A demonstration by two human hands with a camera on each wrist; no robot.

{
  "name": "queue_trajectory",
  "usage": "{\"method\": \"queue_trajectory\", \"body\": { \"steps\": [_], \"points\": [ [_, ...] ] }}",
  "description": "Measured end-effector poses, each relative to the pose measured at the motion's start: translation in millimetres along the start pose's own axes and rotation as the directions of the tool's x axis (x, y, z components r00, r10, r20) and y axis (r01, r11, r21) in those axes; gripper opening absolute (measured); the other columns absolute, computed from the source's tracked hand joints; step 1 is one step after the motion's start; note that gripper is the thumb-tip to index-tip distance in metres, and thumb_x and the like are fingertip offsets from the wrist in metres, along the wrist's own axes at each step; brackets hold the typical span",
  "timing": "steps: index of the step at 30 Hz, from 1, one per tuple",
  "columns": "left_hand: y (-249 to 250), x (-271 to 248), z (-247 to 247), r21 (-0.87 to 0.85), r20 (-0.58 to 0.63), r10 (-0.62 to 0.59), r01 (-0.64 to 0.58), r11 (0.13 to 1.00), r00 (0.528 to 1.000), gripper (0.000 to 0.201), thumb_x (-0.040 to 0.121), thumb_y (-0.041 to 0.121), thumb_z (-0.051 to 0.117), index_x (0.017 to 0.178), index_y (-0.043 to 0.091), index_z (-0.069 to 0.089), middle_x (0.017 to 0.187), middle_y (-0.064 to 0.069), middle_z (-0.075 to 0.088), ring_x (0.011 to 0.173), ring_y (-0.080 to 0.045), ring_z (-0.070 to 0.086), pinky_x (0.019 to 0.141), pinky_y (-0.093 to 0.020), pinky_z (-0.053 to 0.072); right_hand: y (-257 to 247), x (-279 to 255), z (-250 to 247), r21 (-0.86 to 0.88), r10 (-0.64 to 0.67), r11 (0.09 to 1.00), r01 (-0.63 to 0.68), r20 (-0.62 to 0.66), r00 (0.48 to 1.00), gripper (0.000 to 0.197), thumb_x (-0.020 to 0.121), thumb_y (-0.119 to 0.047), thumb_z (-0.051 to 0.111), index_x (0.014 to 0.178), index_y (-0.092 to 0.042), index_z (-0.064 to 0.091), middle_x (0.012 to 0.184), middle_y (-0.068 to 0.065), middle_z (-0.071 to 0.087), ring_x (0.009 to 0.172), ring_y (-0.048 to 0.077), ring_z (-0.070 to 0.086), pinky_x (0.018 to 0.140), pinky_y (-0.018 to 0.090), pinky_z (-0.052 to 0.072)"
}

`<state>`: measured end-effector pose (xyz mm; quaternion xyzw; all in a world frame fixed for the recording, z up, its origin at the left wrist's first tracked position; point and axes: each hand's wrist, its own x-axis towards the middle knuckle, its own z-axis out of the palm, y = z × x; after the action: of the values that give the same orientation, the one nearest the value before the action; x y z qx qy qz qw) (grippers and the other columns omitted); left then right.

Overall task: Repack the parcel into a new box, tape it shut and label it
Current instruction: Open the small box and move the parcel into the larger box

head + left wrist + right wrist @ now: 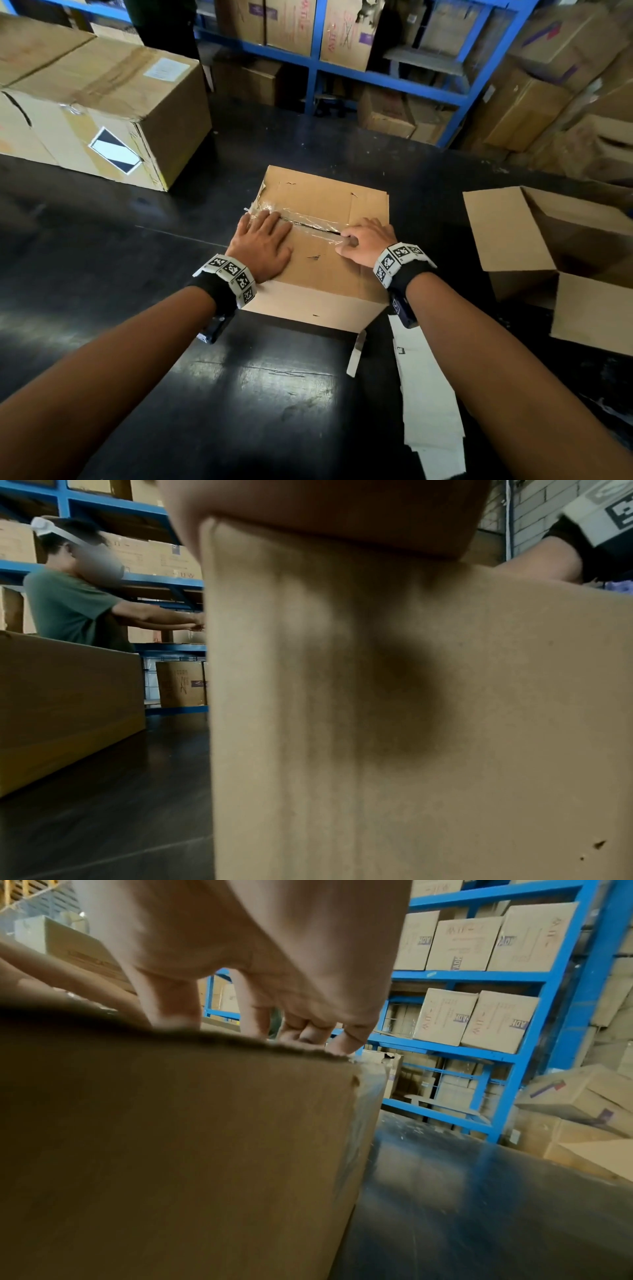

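A worn, closed cardboard box (318,205) sits mid-table, its top seam covered by wrinkled clear tape (308,219) that has split along the gap. My left hand (262,241) lies flat on the near left part of the top, fingers straight and reaching the tape. My right hand (366,245) is at the seam's right end with curled fingers, pinching the crumpled tape there. In the left wrist view the box side (411,723) fills the frame under my palm (342,507). The right wrist view shows my fingertips (308,1034) bent down onto the box's top edge (171,1150). An open, empty cardboard box (507,236) stands to the right.
A large taped carton (102,113) occupies the table's back left. Blue shelving (315,65) stacked with cartons runs behind. White paper strips (428,394) lie near my right forearm on the black table (239,394). A person in a green shirt (68,607) works farther left.
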<state>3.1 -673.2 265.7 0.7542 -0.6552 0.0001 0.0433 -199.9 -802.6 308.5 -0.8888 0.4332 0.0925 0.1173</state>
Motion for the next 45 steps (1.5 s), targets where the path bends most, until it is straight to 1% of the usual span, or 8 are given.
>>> {"method": "queue_trajectory", "body": {
  "steps": [11,19,23,27,30,37,40,45],
  "points": [
    [-9.2,19.9,-42.2,-0.019,-0.249,0.066,-0.073,0.997,0.966,0.074,0.080,0.070,0.031,0.125,0.018,0.057,0.117,-0.009,0.060,0.116,-0.032,0.051,0.113,-0.051,0.018,-5.8,-27.8,-39.9,0.322,0.016,0.946,0.037,-0.161,0.987,0.032,0.080,-0.043,0.067,0.102,-0.026,0.054,0.104,-0.010,0.058,0.095,0.014,0.058,0.087,0.038,0.051],
    [-22.1,0.1,-89.3,-0.247,-0.494,0.216,-0.375,0.894,0.842,0.041,0.092,0.044,0.041,0.097,0.019,0.073,0.087,-0.002,0.068,0.078,-0.022,0.064,0.065,-0.036,0.054,-18.1,-86.6,-62.1,0.504,0.076,0.858,0.104,-0.324,0.943,0.029,0.092,-0.022,0.059,0.121,-0.024,0.064,0.109,-0.006,0.062,0.101,0.007,0.057,0.088,0.024,0.047],
    [-38.5,-24.8,-108.3,-0.473,-0.425,0.298,-0.491,0.731,0.854,0.040,0.087,0.049,0.051,0.091,0.018,0.076,0.085,0.012,0.070,0.074,0.004,0.064,0.069,-0.016,0.050,-24.3,-119.3,-66.8,0.460,-0.001,0.871,0.173,-0.351,0.936,0.019,0.088,-0.023,0.066,0.105,-0.021,0.072,0.098,-0.008,0.070,0.094,0.000,0.062,0.084,0.018,0.049],
    [-45.8,-60.2,-98.9,-0.802,-0.099,0.180,-0.186,0.568,0.979,0.044,0.085,0.047,0.049,0.081,0.011,0.075,0.082,-0.007,0.072,0.072,-0.014,0.065,0.066,-0.024,0.049,-31.4,-152.9,-61.1,0.461,-0.053,0.874,0.152,-0.221,0.974,0.020,0.086,-0.032,0.067,0.100,-0.020,0.075,0.091,-0.012,0.068,0.089,-0.002,0.060,0.075,0.015,0.042],
    [-47.6,-86.4,-86.9,-0.891,0.023,0.224,-0.082,0.447,0.974,0.041,0.078,0.032,0.042,0.090,0.010,0.074,0.090,0.006,0.074,0.085,-0.006,0.066,0.078,-0.015,0.047,-27.6,-167.6,-43.8,0.507,-0.087,0.851,0.135,-0.117,0.989,0.028,0.083,-0.048,0.064,0.090,-0.024,0.076,0.084,-0.010,0.072,0.083,0.003,0.065,0.076,0.023,0.048],
    [-28.1,-119.7,-44.0,-0.353,0.038,0.295,-0.263,0.898,0.955,0.049,0.086,0.053,0.044,0.107,0.017,0.071,0.114,-0.002,0.066,0.104,-0.020,0.060,0.096,-0.034,0.044,-20.6,-173.4,14.6,0.259,-0.117,0.961,0.101,0.048,0.992,0.034,0.089,-0.034,0.061,0.119,-0.019,0.068,0.123,-0.001,0.063,0.106,0.013,0.056,0.098,0.023,0.040],
    [-22.8,-118.4,-28.8,-0.179,0.032,0.192,-0.184,0.967,0.981,0.040,0.088,0.043,0.056,0.122,0.025,0.062,0.128,-0.001,0.057,0.116,-0.025,0.051,0.101,-0.043,0.039,-20.3,-165.1,33.9,0.207,-0.094,0.975,0.074,0.087,0.992,0.038,0.090,-0.027,0.060,0.126,-0.018,0.061,0.136,0.000,0.051,0.125,0.019,0.047,0.106,0.028,0.033],
    [-8.0,-93.4,-32.4,-0.071,-0.048,0.152,-0.155,0.985,0.987,0.037,0.092,0.043,0.050,0.125,0.026,0.058,0.127,-0.002,0.056,0.117,-0.024,0.048,0.100,-0.042,0.036,-18.1,-131.7,21.9,0.257,0.006,0.966,0.039,-0.175,0.985,0.024,0.093,-0.027,0.052,0.108,-0.025,0.070,0.109,-0.002,0.070,0.090,0.015,0.065,0.085,0.030,0.053]
  ]
}}
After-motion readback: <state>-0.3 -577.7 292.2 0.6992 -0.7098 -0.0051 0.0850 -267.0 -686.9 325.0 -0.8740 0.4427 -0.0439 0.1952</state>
